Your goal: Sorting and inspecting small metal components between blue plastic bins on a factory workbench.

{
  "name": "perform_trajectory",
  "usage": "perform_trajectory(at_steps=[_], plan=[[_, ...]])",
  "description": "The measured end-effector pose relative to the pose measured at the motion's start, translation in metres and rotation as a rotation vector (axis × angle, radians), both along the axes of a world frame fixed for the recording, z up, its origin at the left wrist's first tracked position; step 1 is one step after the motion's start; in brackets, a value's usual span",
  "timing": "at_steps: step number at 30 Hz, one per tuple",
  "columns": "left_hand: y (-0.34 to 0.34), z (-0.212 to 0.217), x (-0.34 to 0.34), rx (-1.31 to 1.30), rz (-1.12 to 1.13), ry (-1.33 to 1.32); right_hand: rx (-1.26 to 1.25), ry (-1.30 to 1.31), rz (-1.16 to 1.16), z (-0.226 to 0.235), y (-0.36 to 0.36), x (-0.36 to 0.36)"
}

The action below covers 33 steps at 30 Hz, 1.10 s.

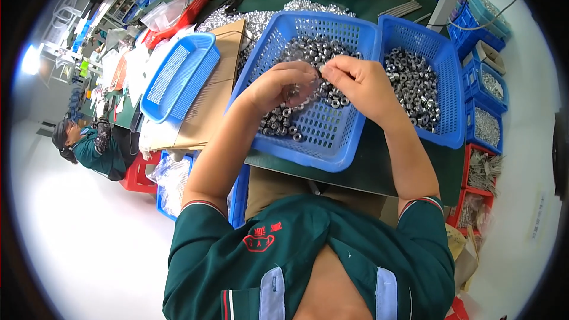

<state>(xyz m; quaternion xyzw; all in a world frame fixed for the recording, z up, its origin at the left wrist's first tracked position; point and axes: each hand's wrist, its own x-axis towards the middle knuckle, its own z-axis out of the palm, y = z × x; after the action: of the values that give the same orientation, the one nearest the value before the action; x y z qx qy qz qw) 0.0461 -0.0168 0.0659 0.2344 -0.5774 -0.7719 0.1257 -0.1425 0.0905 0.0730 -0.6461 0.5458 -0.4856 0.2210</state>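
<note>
My left hand (283, 85) is closed over the middle blue basket, its fingers curled round what looks like a clear plastic bag (301, 90). Close beside it, my right hand (358, 86) pinches thumb and forefinger together at the bag's upper edge; the small thing between those fingertips is too small to name. Below both hands lie loose shiny metal nuts or ring-shaped parts (278, 123), in the perforated blue basket (317, 157). A second blue basket (453, 133) at the right holds more dark metal rings (412, 77).
A shallow blue tray (178, 83) rests on cardboard (222, 77) at the left. Small silvery parts (255, 24) are heaped on the green table behind. Blue and red bins (486, 112) line the right wall. Another person (98, 148) sits at the far left.
</note>
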Motion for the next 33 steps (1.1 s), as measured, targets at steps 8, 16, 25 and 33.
perform_trajectory(at_steps=[8, 16, 25, 33], plan=[[0.002, 0.003, 0.001, 0.102, 0.102, 0.067, 0.123, 0.144, -0.015, -0.001, -0.001, 0.008], [-0.003, -0.004, -0.001, 0.113, 0.102, 0.102, -0.031, 0.274, -0.050, -0.008, -0.004, 0.014], [-0.014, -0.011, 0.009, 0.220, 0.051, 0.153, -0.302, 0.540, -0.183, -0.018, -0.010, 0.025], [-0.007, -0.005, -0.002, 0.027, 0.072, 0.116, 0.084, 0.034, -0.012, -0.015, -0.010, 0.012]])
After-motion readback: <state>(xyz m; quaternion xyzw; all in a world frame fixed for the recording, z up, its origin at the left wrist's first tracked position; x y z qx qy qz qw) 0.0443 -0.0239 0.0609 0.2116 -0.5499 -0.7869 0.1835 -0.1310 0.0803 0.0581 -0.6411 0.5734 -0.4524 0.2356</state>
